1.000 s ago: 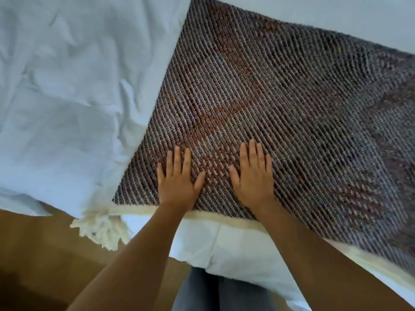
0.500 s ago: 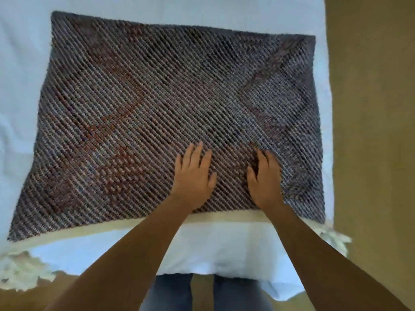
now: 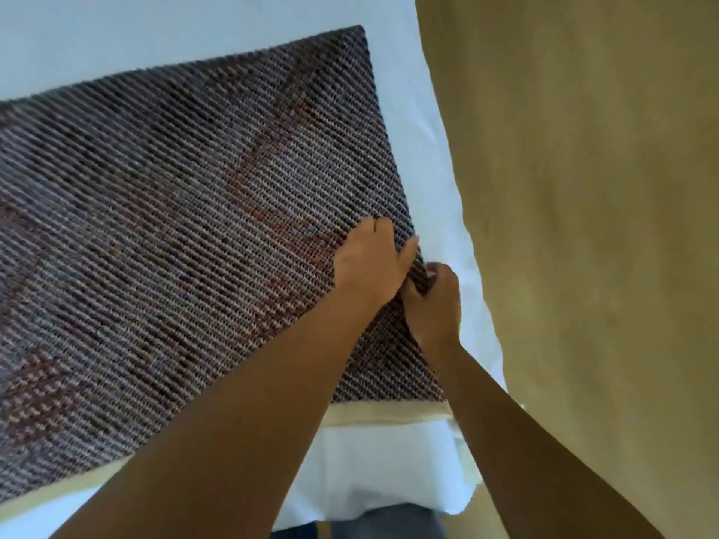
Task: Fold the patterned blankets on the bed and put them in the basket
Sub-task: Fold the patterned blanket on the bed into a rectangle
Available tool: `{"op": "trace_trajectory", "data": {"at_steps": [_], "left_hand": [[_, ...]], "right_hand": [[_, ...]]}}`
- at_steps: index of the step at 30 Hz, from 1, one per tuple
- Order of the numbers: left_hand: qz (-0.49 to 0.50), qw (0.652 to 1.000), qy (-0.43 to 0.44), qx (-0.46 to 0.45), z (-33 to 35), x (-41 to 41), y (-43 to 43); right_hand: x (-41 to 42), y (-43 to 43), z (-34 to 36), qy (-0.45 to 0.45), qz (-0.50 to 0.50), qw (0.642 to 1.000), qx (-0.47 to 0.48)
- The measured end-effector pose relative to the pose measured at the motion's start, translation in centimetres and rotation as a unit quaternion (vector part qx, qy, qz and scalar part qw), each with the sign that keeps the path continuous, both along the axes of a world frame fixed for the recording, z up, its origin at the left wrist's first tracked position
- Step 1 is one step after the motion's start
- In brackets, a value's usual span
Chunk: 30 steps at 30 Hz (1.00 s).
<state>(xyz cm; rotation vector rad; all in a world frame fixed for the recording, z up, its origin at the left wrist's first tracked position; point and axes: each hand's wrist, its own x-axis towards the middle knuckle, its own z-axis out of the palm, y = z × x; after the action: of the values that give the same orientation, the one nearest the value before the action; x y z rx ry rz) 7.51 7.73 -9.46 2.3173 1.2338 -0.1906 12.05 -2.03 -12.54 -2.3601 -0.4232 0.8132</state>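
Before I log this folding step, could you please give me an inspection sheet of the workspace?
Surface: bed with a white sheet, lightly creased.
Job's things: patterned blanket spread flat on the bed, cream border at its near edge; basket not in view.
Clutter: nothing seen.
Hands: left hand and right hand both grip the blanket's right edge, close together.
Cables: nothing seen.
Surroundings: tan floor right of the bed; grey trousers at the bottom.

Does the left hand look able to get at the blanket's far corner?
Probably, with a stretch: the left hand grips the blanket's right edge, and only flat blanket lies between it and the far corner.
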Motion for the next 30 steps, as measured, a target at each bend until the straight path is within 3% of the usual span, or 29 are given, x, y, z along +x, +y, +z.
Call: {"op": "trace_trajectory", "data": {"at_steps": [4,7,13,17,20,30], "left_hand": [[0.065,0.989,0.107,-0.073,-0.5,3.3,0.4],[0.063,0.988,0.127,-0.053,-0.9,3.7,0.9],[0.065,0.996,0.017,-0.050,-0.3,1.3,2.5],[0.083,0.994,-0.032,-0.057,0.2,-2.2,3.6],[0.097,0.992,-0.060,-0.056,0.5,-5.3,4.9],[0.169,0.972,-0.157,-0.046,1.9,-24.3,12.5]], "right_hand": [[0.1,1.0,0.1,0.061,0.046,0.997,0.014],[-0.7,1.0,0.6,0.057,0.051,0.997,0.018],[-2.6,0.8,1.5,0.030,0.048,0.998,-0.022],[-4.0,0.4,1.8,-0.054,0.109,0.990,-0.072],[-6.8,0.6,2.3,-0.129,0.171,0.976,-0.049],[-26.9,7.7,5.3,-0.071,0.189,0.978,0.055]]}}
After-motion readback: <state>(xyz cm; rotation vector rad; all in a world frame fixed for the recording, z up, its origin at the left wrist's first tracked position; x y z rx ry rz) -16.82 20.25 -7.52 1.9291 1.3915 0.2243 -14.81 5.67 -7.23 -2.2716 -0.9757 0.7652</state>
